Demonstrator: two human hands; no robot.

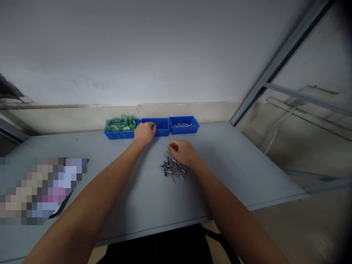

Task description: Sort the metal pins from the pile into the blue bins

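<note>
A heap of thin metal pins (172, 169) lies on the grey table (132, 198) in front of me. My right hand (183, 151) rests over the heap's far side with fingers curled down onto the pins; whether it holds any is hidden. My left hand (145, 132) reaches to the middle blue bin (162, 126) at the back, fingers bent at its left rim. The left blue bin (121, 127) is piled with green pieces. In the right blue bin (183, 125) lie a few metal pins.
The three bins stand in a row against the wall ledge. A blurred-out flat item (41, 189) lies at the table's left. A metal frame post (275, 66) rises at the right, beyond the table's right edge.
</note>
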